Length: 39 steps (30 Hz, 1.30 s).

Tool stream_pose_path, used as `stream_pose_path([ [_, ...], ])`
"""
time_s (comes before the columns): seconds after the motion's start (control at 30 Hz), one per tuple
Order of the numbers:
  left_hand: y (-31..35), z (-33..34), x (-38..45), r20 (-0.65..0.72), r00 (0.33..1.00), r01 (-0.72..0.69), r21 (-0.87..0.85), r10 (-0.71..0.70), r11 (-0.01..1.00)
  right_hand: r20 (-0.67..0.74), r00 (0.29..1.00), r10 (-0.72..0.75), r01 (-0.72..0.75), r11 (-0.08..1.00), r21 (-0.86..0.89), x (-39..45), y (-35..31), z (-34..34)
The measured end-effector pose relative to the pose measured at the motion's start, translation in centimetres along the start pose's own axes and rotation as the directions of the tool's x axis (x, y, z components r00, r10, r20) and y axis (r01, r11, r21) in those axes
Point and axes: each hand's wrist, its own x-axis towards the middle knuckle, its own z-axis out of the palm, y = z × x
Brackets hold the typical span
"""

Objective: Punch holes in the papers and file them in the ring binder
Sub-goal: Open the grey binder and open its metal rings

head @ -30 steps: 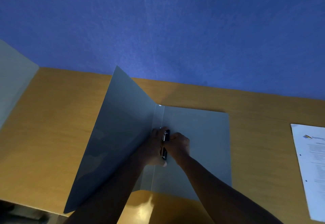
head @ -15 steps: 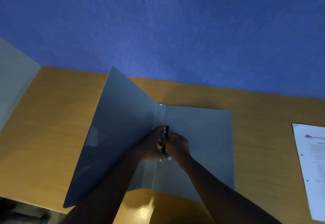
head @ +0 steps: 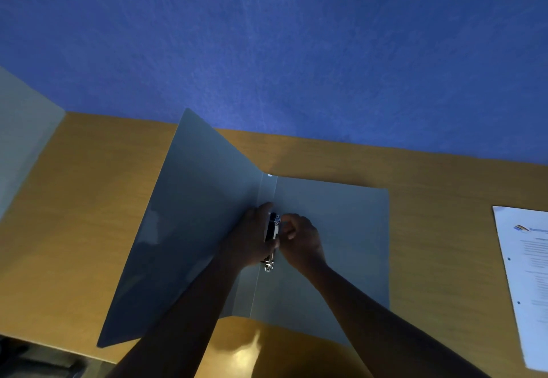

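Note:
A grey ring binder [head: 341, 229] lies open on the wooden desk, its left cover [head: 189, 223] tilted up. On its spine sits the black and metal ring mechanism [head: 272, 230]. My left hand [head: 252, 238] grips the mechanism from the left, fingers wrapped over it. My right hand [head: 301, 238] pinches it from the right, near its upper rings. A metal ring end [head: 268, 266] shows below my hands. Printed white paper [head: 525, 282] with punched holes along its left edge lies at the far right.
The wooden desk [head: 89, 199] ends at a blue fabric partition [head: 267, 51] behind. A pale grey panel [head: 20, 128] stands at the left edge. The desk's front edge curves in near my arms.
Both hands stay on the ring mechanism; they have shifted slightly, and more of the metal rings shows between and below them. The binder has not moved.

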Motion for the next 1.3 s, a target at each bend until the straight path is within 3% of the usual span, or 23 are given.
stream_pose_path([
  [0.17, -0.8, 0.4, 0.4, -0.059, 0.995, -0.080, 0.017, 0.080, 0.997, 0.177, 0.984, -0.011, 0.018, 0.999, -0.040, 0.7, 0.7, -0.1],
  [0.43, -3.2, 0.1, 1.2, -0.062, 0.983, -0.179, -0.064, 0.175, 0.982, 0.245, 0.969, 0.015, 0.001, 0.998, -0.066, 2.0, 1.5, -0.2],
  [0.73, -4.7, 1.2, 2.5, -0.101, 0.957, -0.281, -0.091, 0.271, 0.955, 0.388, 0.921, -0.021, 0.094, 0.981, -0.171, 3.6, 1.2, -1.2],
  [0.93, -5.5, 1.1, 3.1, -0.005, 0.948, -0.314, -0.155, 0.317, 0.937, 0.383, 0.920, -0.084, 0.168, 0.967, -0.190, 4.0, 1.1, -1.6],
  [1.3, -5.9, 1.1, 3.3, -0.025, 0.935, -0.351, -0.178, 0.352, 0.919, 0.309, 0.945, -0.111, 0.187, 0.955, -0.229, 4.1, 1.2, -1.3],
])
